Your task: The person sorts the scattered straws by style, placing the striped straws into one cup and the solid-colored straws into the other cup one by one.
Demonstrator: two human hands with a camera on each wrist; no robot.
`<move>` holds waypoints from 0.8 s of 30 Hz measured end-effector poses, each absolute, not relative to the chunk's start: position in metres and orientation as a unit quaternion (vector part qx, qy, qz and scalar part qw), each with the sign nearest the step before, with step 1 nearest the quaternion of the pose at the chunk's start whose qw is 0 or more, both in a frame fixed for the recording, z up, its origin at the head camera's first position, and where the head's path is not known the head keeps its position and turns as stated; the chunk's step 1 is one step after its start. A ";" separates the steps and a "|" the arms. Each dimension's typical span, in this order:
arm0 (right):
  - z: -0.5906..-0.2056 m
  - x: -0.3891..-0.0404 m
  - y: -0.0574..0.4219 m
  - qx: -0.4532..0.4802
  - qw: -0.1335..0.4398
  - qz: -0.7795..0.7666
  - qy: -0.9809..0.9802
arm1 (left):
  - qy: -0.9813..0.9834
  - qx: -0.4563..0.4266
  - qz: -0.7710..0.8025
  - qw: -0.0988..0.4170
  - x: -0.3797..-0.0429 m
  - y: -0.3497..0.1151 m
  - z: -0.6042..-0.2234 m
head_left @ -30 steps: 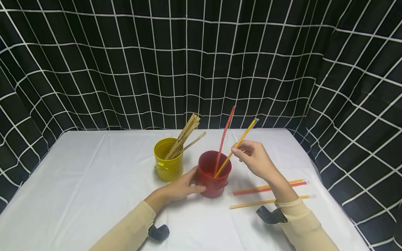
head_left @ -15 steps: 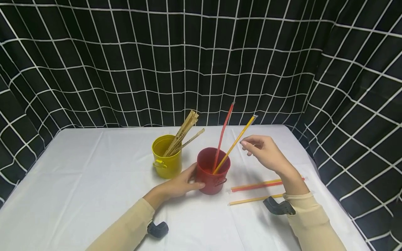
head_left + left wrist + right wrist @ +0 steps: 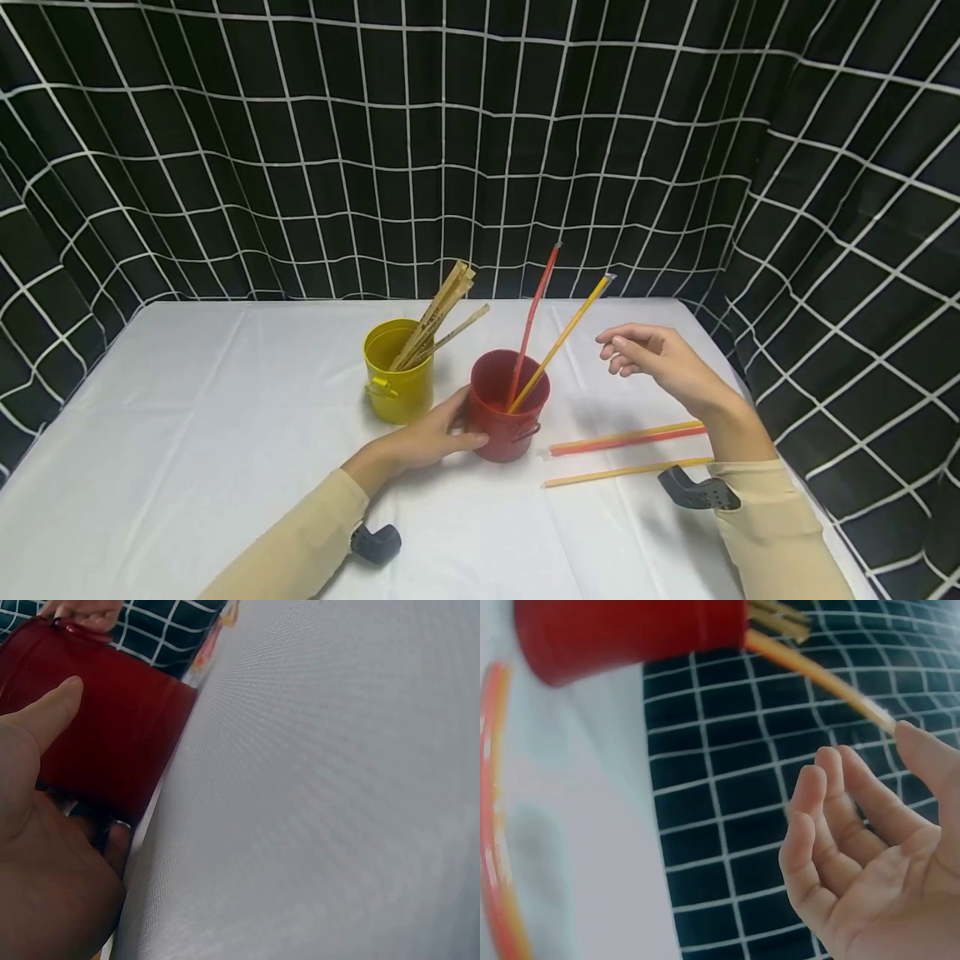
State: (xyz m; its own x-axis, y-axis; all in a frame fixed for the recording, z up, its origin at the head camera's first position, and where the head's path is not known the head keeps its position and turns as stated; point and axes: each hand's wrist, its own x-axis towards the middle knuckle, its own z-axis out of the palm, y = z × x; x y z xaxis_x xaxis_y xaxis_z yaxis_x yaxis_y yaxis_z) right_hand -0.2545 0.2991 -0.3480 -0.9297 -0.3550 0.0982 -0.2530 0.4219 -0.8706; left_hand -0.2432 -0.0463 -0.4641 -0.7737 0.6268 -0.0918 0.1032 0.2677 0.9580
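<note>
My left hand [image 3: 420,440] holds the small red bucket [image 3: 501,437] by its left side, thumb on the near wall and fingers behind it. Out of that bucket lean a red straw [image 3: 533,317] and a yellow straw [image 3: 572,327], both apparently in clear wrappers. To the right, my right hand [image 3: 663,360] hovers above the table with its fingers loosely bent and nothing in them. Below it on the cloth lie a red straw [image 3: 600,445] against a yellow one, and a separate yellow straw [image 3: 626,473] nearer me. The right wrist view shows the empty palm [image 3: 885,900].
A yellow bucket [image 3: 401,400] with several tan paper-like sticks [image 3: 438,321] stands left of the red one. White cloth [image 3: 187,433] covers the table. A black curtain with a white grid [image 3: 375,150] hangs behind and at the sides.
My right hand has let go of the yellow straw, which now leans in the red bucket, and has moved right, away from it. The left hand stays on the bucket.
</note>
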 end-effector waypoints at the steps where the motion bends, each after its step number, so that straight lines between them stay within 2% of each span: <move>1: -0.350 -0.254 0.302 -0.181 0.052 -0.503 0.844 | 0.760 0.242 0.555 0.236 -0.243 -0.046 -0.464; 9: -0.367 -0.256 0.324 -0.195 0.084 -0.453 0.866 | 0.760 0.240 0.554 0.241 -0.244 -0.046 -0.464; 17: -0.394 -0.266 0.347 -0.242 0.194 -0.378 0.872 | 0.761 0.237 0.552 0.245 -0.242 -0.046 -0.463; 24: -0.405 -0.270 0.344 -0.269 0.225 -0.349 0.869 | 0.758 0.241 0.557 0.239 -0.242 -0.047 -0.461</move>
